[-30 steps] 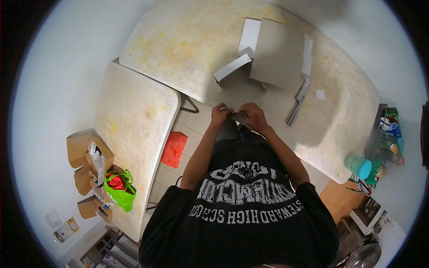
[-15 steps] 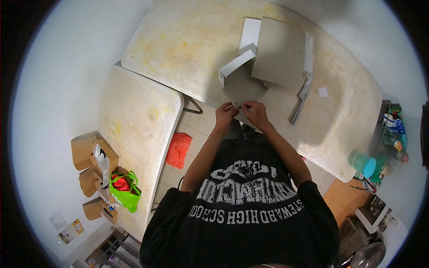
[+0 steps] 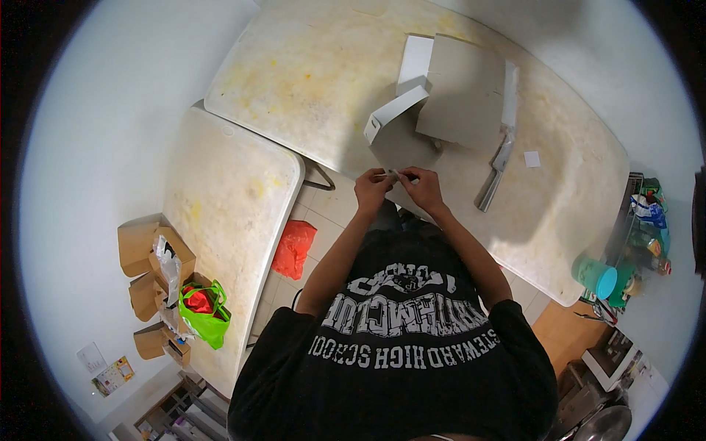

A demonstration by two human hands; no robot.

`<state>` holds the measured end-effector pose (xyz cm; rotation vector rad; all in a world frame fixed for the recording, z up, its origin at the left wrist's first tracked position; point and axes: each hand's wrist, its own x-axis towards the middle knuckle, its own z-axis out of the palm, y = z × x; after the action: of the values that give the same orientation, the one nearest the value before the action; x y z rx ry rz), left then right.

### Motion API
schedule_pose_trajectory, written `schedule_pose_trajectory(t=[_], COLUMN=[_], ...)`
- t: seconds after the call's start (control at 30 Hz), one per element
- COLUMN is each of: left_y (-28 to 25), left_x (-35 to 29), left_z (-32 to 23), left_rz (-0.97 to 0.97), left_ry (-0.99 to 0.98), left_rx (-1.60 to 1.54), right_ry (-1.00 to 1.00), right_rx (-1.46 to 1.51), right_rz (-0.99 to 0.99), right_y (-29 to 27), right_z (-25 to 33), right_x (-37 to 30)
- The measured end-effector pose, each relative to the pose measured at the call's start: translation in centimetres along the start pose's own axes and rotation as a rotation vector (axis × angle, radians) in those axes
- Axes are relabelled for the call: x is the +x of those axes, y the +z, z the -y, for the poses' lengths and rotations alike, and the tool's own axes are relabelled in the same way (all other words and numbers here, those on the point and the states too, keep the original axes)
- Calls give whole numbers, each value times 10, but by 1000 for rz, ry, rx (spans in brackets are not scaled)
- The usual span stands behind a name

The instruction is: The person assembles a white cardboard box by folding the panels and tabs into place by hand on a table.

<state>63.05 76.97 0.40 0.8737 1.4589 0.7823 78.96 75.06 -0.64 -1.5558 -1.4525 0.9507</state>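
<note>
Close together at the table's near edge, my left hand (image 3: 371, 192) and my right hand (image 3: 422, 191) both pinch a small pale grey piece (image 3: 393, 176). It looks like a scrap of cardboard, but it is too small to tell for sure. Just beyond my fingers lies a cut-open box of grey cardboard (image 3: 403, 141) with a white upstanding side. A large flat grey panel (image 3: 467, 92) with white edges lies partly over it. To the right of the panel rests a knife (image 3: 494, 176) with a metallic handle, apart from my hands.
A small white paper square (image 3: 532, 159) lies right of the knife on the large white table (image 3: 294, 88). A turquoise container (image 3: 596, 277) stands by its right corner. On the left table are brown boxes (image 3: 137, 246) and a green bag (image 3: 209, 323); a red bag (image 3: 295, 248) lies below, between tables.
My fingers have shifted slightly around the small piece, and both hands stay in the same spot. The cardboard and the knife lie as before; the view has tilted a little.
</note>
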Motion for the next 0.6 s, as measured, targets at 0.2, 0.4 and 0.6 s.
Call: schedule_pose_trajectory(t=[0.2,0.4,0.6], left_y=[3,5,8], left_x=[-3,0,0], left_z=[-5,6,6], left_rz=[-66,-40,-42], left_ry=[25,82,81], left_rx=[56,22,36], right_ry=[-81,31,59], right_rx=[-60,54,107], right_rz=[3,42,79], right_y=[1,-2,-5], right_z=[-5,2,-6], right_x=[3,6,9])
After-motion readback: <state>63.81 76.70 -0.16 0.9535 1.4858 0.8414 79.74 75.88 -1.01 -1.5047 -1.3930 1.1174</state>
